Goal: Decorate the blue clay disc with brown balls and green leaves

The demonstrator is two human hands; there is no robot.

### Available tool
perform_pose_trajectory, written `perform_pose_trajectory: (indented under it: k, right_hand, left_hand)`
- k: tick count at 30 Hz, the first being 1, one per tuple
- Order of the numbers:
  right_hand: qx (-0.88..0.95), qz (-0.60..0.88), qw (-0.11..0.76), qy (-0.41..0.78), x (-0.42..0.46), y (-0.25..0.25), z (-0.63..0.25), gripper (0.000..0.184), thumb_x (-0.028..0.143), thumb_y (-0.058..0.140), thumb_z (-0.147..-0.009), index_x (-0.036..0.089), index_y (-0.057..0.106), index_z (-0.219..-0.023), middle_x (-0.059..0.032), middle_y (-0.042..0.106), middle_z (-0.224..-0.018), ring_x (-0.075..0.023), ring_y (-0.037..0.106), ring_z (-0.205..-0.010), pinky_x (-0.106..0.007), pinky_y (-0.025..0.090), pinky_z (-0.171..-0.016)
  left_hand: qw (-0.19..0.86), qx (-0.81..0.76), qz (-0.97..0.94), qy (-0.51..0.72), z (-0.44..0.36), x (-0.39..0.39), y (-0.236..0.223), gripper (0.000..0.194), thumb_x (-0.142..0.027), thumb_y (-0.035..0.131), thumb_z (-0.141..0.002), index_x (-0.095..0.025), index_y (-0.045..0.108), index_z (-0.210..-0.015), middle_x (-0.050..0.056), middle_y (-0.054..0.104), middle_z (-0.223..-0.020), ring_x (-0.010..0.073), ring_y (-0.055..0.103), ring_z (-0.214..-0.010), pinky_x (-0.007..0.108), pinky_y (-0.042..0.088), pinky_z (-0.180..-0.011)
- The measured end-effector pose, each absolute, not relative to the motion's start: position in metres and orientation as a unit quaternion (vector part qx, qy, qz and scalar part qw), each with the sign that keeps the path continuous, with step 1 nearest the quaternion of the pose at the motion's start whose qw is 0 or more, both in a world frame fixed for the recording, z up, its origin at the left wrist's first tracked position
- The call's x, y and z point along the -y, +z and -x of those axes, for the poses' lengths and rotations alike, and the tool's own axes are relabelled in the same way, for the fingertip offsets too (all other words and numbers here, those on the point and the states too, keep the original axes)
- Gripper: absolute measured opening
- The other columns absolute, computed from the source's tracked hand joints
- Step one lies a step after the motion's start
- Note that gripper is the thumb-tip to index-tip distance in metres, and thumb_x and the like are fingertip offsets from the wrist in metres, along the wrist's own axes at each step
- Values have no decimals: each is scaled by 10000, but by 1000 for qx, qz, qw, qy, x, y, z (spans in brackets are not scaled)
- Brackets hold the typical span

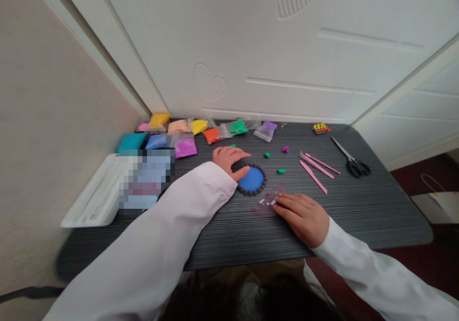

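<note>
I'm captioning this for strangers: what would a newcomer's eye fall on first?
Probably the blue disc ringed by dark lumps, beside the left hand. Next, the bright packets, mostly back left on the dark table, then the pink tools and black-handled scissors to the right.

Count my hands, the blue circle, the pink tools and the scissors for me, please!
Hands: 2 (left hand, right hand)
Blue circle with dark beads around it: 1
Pink tools: 3
Scissors: 1 pair
Total: 7

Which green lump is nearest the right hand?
The frontmost green lump, left of the pink tools; the others lie farther back from the right hand.
</note>
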State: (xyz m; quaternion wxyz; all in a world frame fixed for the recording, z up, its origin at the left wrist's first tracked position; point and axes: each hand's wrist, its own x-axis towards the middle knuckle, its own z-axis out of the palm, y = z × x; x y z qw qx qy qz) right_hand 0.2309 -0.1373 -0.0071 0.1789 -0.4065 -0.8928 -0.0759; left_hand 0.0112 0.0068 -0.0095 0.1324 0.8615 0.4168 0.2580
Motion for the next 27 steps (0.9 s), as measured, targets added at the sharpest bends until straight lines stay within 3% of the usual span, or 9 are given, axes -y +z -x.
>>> perform_pose_trajectory:
  k: [10, 27]
  right_hand:
    - [906, 393, 111, -112, 133, -3, -220, 268, 167, 410, -819, 169, 559, -1041, -48, 609, -1045, -187, 509, -997, -323, 401, -757]
    - [908, 385, 108, -124, 141, 11, -214, 348, 161, 476, -791, 208, 495, -1135, -23, 621, -949, -162, 488, -870, -304, 363, -689]
  left_hand:
    - [130, -393, -863, 288, -5, -4, -15, 362, -425, 505, -683, -234, 596, -978, 26, 606, -986, 196, 495, -970, 369, 269, -874]
    - [133, -379, -868, 294, -5, -7, -18, 367, -417, 503, -682, -215, 608, -970, 40, 615, -964, 208, 499, -950, 362, 328, -832]
